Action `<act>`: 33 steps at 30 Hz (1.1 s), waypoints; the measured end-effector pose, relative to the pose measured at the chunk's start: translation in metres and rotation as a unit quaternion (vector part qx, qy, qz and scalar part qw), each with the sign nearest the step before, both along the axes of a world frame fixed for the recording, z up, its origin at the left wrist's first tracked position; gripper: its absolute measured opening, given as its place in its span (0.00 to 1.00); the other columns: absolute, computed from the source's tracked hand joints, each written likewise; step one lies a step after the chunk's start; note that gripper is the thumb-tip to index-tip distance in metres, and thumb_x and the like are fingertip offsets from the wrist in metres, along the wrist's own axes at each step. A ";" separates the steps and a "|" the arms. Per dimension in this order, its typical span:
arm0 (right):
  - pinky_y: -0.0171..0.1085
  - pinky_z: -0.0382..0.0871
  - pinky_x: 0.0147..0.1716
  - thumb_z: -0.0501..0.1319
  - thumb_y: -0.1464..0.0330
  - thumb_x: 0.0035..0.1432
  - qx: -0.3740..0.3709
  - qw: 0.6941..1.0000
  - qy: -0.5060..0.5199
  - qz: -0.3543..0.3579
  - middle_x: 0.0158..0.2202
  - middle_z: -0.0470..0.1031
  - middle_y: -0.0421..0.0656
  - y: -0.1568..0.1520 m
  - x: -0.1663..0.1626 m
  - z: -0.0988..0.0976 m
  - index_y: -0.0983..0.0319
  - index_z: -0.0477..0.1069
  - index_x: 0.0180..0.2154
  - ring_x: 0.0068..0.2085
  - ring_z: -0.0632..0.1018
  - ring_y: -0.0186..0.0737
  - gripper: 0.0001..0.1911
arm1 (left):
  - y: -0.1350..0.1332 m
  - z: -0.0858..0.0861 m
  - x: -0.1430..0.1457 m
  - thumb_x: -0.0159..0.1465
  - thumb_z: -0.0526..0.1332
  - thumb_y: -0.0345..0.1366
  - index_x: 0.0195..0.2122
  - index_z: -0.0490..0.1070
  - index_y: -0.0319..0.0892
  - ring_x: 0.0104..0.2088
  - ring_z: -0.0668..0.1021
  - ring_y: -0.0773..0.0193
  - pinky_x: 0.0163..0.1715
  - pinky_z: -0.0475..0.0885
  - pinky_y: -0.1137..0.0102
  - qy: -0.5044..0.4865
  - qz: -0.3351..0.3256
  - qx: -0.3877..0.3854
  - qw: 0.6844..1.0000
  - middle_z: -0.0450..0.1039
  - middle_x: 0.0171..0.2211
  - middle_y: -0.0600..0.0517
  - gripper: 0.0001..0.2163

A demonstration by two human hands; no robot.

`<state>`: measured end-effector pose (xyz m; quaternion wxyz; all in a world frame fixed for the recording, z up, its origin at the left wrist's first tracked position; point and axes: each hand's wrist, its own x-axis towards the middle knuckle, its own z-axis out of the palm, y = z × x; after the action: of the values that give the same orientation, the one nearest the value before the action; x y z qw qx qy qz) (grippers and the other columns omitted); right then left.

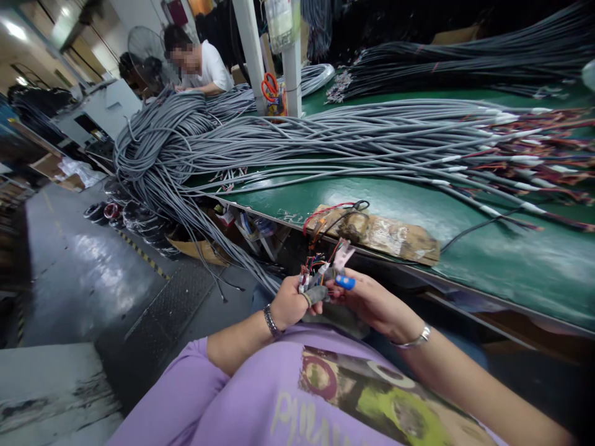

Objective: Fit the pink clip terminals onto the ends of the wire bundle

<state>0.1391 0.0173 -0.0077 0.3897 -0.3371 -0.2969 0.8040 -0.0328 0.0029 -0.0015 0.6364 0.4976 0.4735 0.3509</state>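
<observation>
My left hand (290, 302) is closed around the stripped ends of several grey cables, just off the bench's front edge. Thin coloured wires (310, 265) and white sleeves stick up out of that grip. My right hand (357, 294) meets it from the right, fingers pinched at the same wires. Grey covers sit on some of its fingertips and on my left thumb, and a blue wrap (345, 282) rings one right finger. A pale pink-white strip (343, 255) rises between the hands. What exactly the right fingertips pinch is hidden.
Grey cables (325, 136) lie in a large bundle along the green bench (395, 204) and hang over its edge at left. A worn wooden board (390, 238) with red and black leads lies at the front edge. Orange scissors (269, 87) stand by a post. A person (204, 68) works behind.
</observation>
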 end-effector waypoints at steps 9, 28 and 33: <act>0.38 0.65 0.31 0.72 0.56 0.43 0.071 0.991 -0.109 0.001 0.27 0.77 0.42 0.002 -0.009 0.006 0.62 0.74 0.32 0.27 0.75 0.39 0.19 | 0.000 0.004 0.001 0.53 0.64 0.54 0.19 0.66 0.38 0.16 0.68 0.71 0.19 0.65 0.74 0.025 -0.028 0.001 0.999 0.67 0.15 0.53 0.22; 0.38 0.71 0.32 0.66 0.50 0.50 -0.054 0.996 0.065 -0.033 0.31 0.75 0.41 0.020 0.012 -0.015 0.57 0.74 0.33 0.29 0.73 0.36 0.17 | -0.001 0.020 0.005 0.52 0.64 0.57 0.19 0.67 0.37 0.16 0.68 0.71 0.19 0.65 0.74 0.001 0.033 0.034 0.999 0.67 0.15 0.51 0.25; 0.37 0.67 0.29 0.63 0.48 0.53 0.077 0.990 -0.048 -0.105 0.24 0.71 0.40 0.025 0.000 -0.008 0.59 0.72 0.27 0.25 0.69 0.36 0.20 | 0.004 0.025 0.012 0.52 0.64 0.57 0.21 0.68 0.36 0.16 0.68 0.71 0.19 0.66 0.74 -0.004 0.033 0.044 0.998 0.67 0.16 0.52 0.24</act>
<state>0.1392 0.0421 -0.0154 0.4818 -0.3737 -0.3393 0.7163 -0.0211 0.0068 0.0238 0.6039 0.5082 0.4707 0.3943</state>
